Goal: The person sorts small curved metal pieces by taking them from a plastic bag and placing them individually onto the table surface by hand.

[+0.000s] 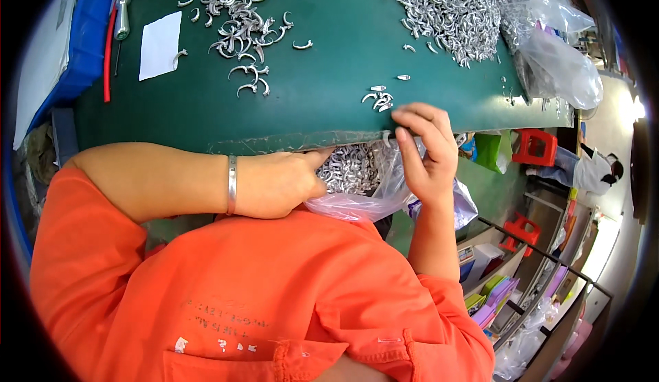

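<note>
Below the table's near edge, a clear plastic bag hangs open, full of small curved silvery metal pieces. My left hand, a metal bangle at its wrist, is closed at the left side of the bag's mouth; some fingers are hidden. Just above the bag's right side, my right hand is open, its thumb apart from bent fingers. These fingertips are close to a few metal pieces on the green table. A pale bit shows at the table edge beside the right thumb.
A loose heap of curved pieces and a white paper lie far left. A larger heap sits far right, beside plastic bags. A blue bin borders the left. Red stools, shelves and a person are at right.
</note>
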A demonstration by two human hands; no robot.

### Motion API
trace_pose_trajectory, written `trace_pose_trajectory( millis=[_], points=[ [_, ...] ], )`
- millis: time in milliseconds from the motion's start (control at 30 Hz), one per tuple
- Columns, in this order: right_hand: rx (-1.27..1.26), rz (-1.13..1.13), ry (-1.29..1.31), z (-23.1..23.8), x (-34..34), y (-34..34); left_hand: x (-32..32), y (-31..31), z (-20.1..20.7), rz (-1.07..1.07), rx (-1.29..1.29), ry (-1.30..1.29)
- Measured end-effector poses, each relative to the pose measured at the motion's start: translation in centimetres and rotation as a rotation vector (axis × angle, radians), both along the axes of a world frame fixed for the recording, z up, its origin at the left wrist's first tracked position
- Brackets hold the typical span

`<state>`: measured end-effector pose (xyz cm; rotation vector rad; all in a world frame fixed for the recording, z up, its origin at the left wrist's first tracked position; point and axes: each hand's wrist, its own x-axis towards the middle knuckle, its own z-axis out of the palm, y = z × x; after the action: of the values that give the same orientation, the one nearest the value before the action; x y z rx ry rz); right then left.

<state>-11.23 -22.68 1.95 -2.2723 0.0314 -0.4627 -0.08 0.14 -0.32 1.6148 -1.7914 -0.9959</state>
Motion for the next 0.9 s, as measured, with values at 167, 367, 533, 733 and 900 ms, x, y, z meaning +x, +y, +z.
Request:
trace_pose_trajectory(
  millis=[167, 367, 533, 733, 900],
  points=[
    [-0.17, 0.103, -0.058, -0.5, 0.1, -0.5, 0.1, 0.0, 0.1, 0.009, -0.031, 0.007],
    [-0.247, -0.012, -0.15, -1.1, 1.7, 0.5, 0.2, -0.1, 0.2, 0.007, 0.039, 0.015],
    [-0.19, 0.116, -0.122, -0.8, 0.7, 0.1, 0.0, -0.1, 0.2, 0.017, 0.041, 0.023],
    [-0.193, 0.195, -0.028, -0.4, 1.0, -0.1, 0.1, -0.1, 0.4, 0.004, 0.029, 0.02],
    [-0.248, -0.021, -0.144, -0.5, 2.2, 0.4, 0.0, -0.1, 0.3, 0.004, -0.011, -0.004]
  ],
)
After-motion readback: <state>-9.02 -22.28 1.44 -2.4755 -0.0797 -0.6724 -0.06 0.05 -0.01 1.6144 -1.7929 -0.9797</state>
